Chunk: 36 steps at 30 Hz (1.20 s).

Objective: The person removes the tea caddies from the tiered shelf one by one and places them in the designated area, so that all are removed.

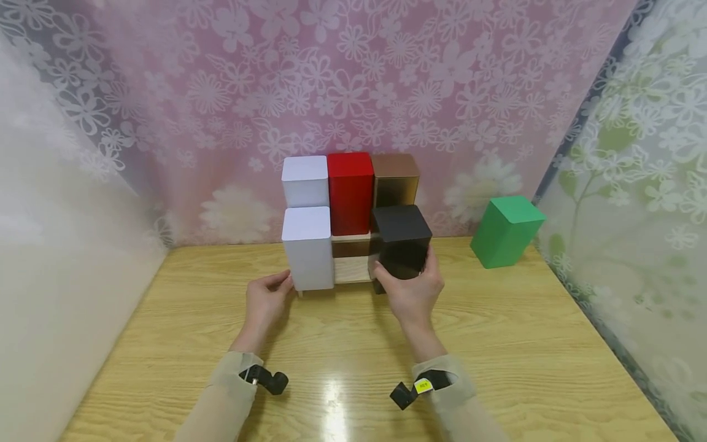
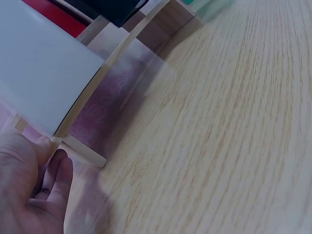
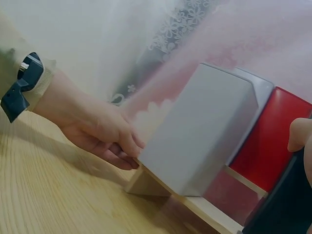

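My right hand grips a black box from both sides, thumb on the left. That box is over the right end of a small two-step wooden rack. In the left wrist view, the black box's corner appears close over the rack's lower step. With thumb and fingers, my left hand pinches the rack's front left corner. Right beside these fingers, a white box stands on the lower step. Behind it, another white box, a red box and a brown-gold box form the upper row.
A green box stands alone on the wood-grain table, at the back right. Flowered curtains hang behind the rack and along the right side. A pale sheet borders the left side.
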{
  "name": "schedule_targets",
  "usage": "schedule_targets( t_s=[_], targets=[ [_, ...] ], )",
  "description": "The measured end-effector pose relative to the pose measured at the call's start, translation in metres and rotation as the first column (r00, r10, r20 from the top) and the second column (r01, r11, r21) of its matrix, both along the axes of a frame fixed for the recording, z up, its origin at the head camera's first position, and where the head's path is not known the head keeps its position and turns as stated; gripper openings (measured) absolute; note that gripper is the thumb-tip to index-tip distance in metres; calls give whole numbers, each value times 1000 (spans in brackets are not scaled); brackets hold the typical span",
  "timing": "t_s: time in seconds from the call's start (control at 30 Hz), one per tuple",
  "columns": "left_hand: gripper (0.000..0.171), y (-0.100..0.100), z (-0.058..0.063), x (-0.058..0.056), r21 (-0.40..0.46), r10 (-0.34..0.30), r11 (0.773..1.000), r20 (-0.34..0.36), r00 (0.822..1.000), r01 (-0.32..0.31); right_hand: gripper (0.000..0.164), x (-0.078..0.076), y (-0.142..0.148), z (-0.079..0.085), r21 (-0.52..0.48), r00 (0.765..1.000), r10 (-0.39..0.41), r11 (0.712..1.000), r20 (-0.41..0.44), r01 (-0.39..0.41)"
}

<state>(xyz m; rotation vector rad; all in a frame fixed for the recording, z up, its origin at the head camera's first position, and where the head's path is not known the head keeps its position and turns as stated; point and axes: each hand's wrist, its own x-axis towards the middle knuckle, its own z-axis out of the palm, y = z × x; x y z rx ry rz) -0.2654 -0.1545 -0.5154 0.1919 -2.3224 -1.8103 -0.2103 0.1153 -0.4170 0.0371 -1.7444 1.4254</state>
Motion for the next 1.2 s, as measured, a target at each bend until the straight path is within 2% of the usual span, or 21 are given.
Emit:
schedule_targets(
  t_s=[0.2,0.3,0.4,0.57,0.83,1.0,1.2],
  targets=[
    [24,-1,0,0,17,-2,1000,13,1000,1,80,-10,27,-22,6,998,-55,998,0,55],
    [23,-2,-1,1,33,0,999,19,1000,0,82,-10,40,-30,14,997,-76,997,15,76],
    [23,-3,-1,1,4,1,1000,2,1000,-1,83,-9,51,-34,17,994,-104,994,40,104],
    [23,-3,-2,0,-39,9,999,-10,1000,-9,86,-7,64,-30,2,990,-131,991,44,131],
    [24,-2,0,0,-16,1,1000,-2,1000,-1,83,9,75,-6,4,992,-124,992,6,124],
    [24,-1,0,1,-15,2,1000,-2,1000,-2,83,7,93,-9,-1,991,-133,991,2,133],
    [25,1,0,1,-19,-1,1000,8,1000,1,84,4,111,-23,-13,989,-141,990,37,142]
  ],
)
